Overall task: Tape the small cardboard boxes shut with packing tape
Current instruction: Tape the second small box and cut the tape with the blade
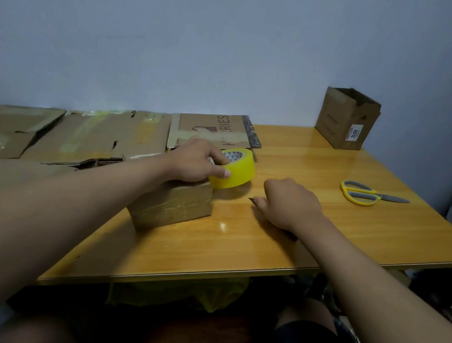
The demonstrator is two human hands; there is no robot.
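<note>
Tape roll [236, 168] on the small box [175, 204] — left hand [194, 164] grasping it.
Right hand [288, 203], fingers curled, pinches something thin just right of the box on the worktop [331, 220] — scissors [365, 194] lie farther right.

The glossy wooden desk [278, 259] carries flattened cardboard [52, 140] along its left and back, a small taped box [179, 208] near the middle, scissors [365, 194] to the right and an open box [348, 119] at the far right corner.
</note>
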